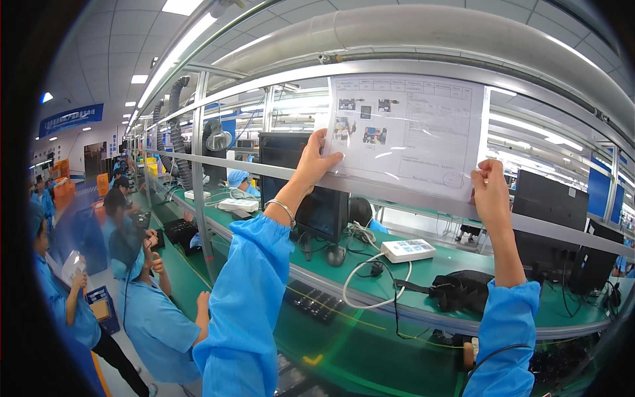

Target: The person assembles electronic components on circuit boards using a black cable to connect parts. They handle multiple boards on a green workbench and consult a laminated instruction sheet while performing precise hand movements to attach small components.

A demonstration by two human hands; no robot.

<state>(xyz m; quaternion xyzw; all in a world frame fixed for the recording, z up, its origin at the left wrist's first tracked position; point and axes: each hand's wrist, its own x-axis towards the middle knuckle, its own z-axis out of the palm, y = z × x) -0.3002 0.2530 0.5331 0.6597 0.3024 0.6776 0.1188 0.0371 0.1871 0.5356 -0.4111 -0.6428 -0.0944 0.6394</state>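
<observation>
Both my arms, in blue sleeves, reach up to a printed sheet (436,132) in a glossy clear cover, with small photos on its left half and a table of text. It stands against the metal frame (410,197) of the bench. My left hand (311,163) grips the sheet's left edge, thumb on the front and fingers behind. At the lower right corner, my right hand (489,192) pinches the sheet's edge between bent fingers. A metal bangle (283,212) circles my left wrist.
Beyond the frame, a green bench (331,271) carries monitors (322,212), a white power strip (408,249) with a looped cable, a mouse (335,255) and a black bag (460,291). Co-workers in blue (155,311) stand and sit on the left. A large pipe (423,33) runs overhead.
</observation>
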